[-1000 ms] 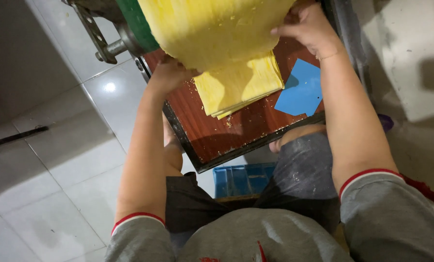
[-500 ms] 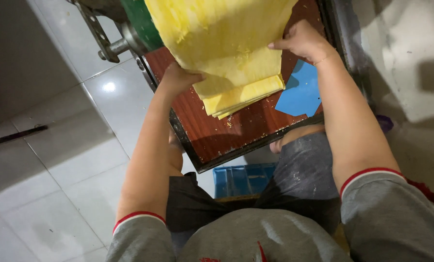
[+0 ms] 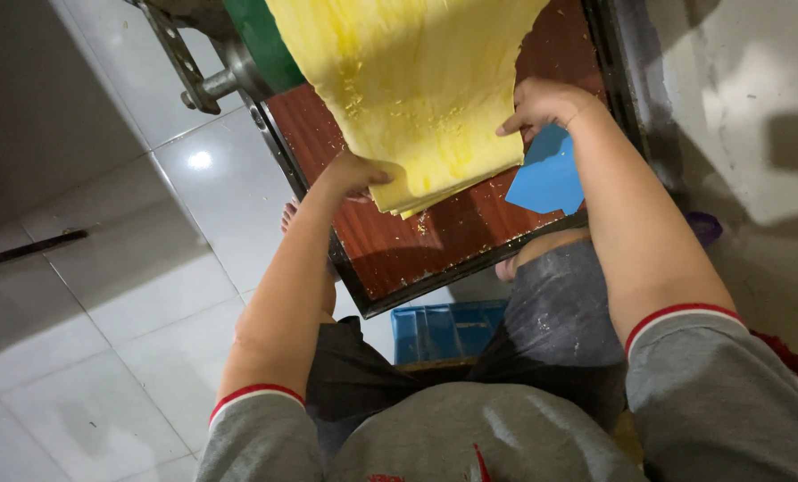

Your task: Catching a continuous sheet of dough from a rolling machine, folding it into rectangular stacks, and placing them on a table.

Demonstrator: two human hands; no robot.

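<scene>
A wide yellow dough sheet (image 3: 412, 80) hangs down from a green-bodied machine (image 3: 256, 45) onto a reddish-brown wooden tray (image 3: 417, 245). Its lower end lies folded in layers on the tray. My left hand (image 3: 356, 173) grips the left edge of the folded layers. On the sheet's right edge, my right hand (image 3: 542, 105) has its fingers curled over the dough. A blue plastic scraper (image 3: 549, 174) lies on the tray just under my right wrist.
A metal crank and bracket (image 3: 198, 76) stick out at the machine's left. A blue crate (image 3: 444, 330) sits on the floor between my knees, below the tray's front edge. White floor tiles (image 3: 104, 295) spread to the left; a grey wall (image 3: 756, 107) stands on the right.
Both hands have slid toward me along the sheet's edges. The folded stack on the tray looks shorter, and more of the blue scraper is covered by my right wrist.
</scene>
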